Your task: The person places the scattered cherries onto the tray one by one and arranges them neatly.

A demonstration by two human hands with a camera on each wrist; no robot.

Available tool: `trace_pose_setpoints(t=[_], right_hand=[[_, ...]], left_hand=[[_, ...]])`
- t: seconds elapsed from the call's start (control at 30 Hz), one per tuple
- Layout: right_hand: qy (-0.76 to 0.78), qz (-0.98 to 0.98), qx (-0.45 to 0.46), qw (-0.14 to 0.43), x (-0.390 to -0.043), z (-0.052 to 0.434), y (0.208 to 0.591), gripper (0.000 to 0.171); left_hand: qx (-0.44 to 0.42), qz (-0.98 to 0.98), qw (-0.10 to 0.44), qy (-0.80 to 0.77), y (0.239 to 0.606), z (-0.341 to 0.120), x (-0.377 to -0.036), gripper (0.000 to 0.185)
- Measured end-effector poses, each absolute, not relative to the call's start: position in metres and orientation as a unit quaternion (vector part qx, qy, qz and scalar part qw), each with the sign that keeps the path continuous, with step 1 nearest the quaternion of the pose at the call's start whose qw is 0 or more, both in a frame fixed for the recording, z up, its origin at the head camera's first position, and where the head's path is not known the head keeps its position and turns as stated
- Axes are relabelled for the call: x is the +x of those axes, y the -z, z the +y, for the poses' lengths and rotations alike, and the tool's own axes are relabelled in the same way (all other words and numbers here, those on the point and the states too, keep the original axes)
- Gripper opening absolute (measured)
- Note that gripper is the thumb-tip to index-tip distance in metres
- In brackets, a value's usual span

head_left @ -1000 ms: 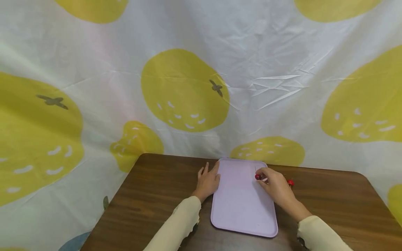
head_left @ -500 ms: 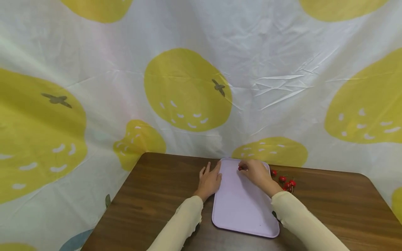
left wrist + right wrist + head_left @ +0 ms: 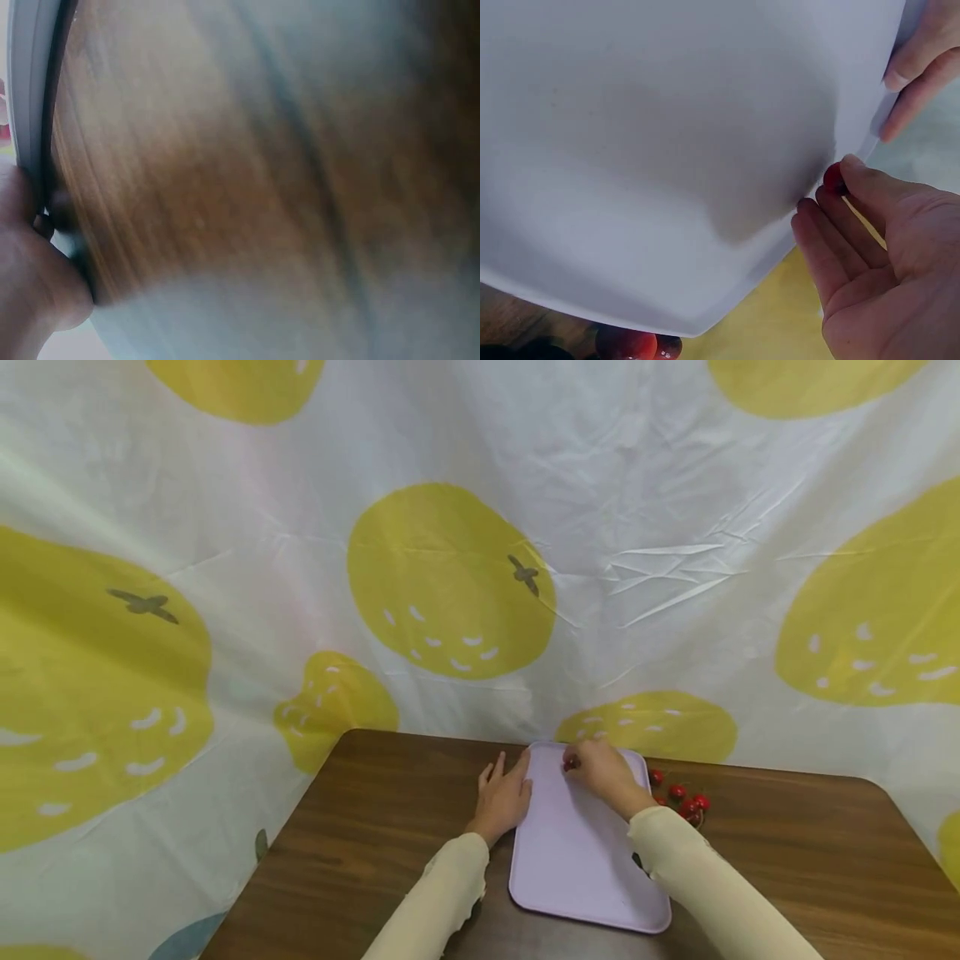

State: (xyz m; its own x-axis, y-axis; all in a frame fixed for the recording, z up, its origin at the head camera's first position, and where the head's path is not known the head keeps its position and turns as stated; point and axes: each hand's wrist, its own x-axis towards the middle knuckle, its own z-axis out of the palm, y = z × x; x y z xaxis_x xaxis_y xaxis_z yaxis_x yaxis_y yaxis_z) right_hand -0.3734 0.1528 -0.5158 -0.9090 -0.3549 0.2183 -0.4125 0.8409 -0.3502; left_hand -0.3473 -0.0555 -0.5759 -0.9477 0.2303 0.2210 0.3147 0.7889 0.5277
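A pale lilac tray (image 3: 577, 860) lies lengthwise on the brown wooden table. Over its far end my right hand (image 3: 598, 770) pinches a dark red cherry (image 3: 572, 763) between thumb and fingertips. The right wrist view has this cherry (image 3: 834, 178) close to the tray's rim, above its shadowed surface. My left hand (image 3: 501, 800) rests at the tray's left edge near the far corner, fingers extended; in the left wrist view part of that hand (image 3: 37, 277) sits against the tray's side (image 3: 34, 90). Several red cherries (image 3: 688, 808) with stems lie right of the tray, partly hidden by my right forearm.
Behind the table (image 3: 810, 843) hangs a white cloth (image 3: 660, 485) printed with large yellow fruits, close to the table's far edge. Two cherries (image 3: 626, 343) show just beyond the tray rim at the bottom of the right wrist view.
My right hand has carried the cherry leftward from the tray's right side to its far end, uncovering the cherries on the table. The left hand has stayed at the tray's edge.
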Motion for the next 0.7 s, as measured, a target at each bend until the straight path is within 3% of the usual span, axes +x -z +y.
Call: trace_pose_setpoints(t=[0.7], right_hand=[[-0.175, -0.968, 0.174, 0.05, -0.373, 0.15, 0.516, 0.023]], left_hand=[[-0.15, -0.947, 0.094, 0.269, 0.58, -0.057, -0.348, 0.056]])
